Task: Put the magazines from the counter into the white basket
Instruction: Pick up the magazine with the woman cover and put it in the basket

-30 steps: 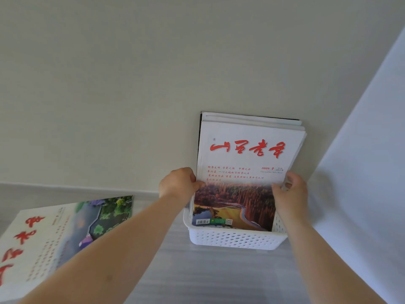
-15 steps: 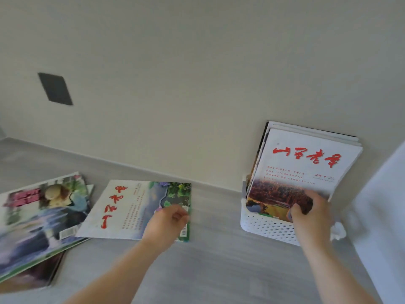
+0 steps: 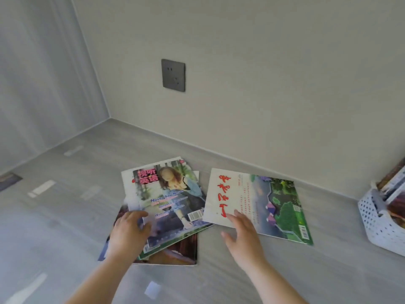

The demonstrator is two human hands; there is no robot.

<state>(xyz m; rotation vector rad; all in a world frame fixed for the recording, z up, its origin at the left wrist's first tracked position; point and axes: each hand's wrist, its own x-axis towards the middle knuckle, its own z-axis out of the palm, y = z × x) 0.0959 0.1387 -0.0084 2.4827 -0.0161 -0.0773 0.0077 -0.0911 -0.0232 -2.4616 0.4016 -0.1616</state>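
Observation:
A pile of magazines lies on the grey counter (image 3: 65, 216); its top one (image 3: 168, 198) shows a woman and red lettering. My left hand (image 3: 129, 233) rests flat on the pile's near left corner, fingers spread. Right of the pile lies a white magazine (image 3: 256, 202) with red brush characters and a green garden picture. My right hand (image 3: 243, 235) hovers open at its near left corner, fingertips touching the cover. The white perforated basket (image 3: 377, 224) stands at the far right edge with magazines upright in it.
The counter meets a beige wall with a dark grey power socket (image 3: 173, 75). A second wall closes the corner on the left. Bright light patches lie across the counter's left and front.
My right hand let go of the magazine in the basket and came left to the white magazine. My left hand shifted from that magazine to the pile. The view swung left.

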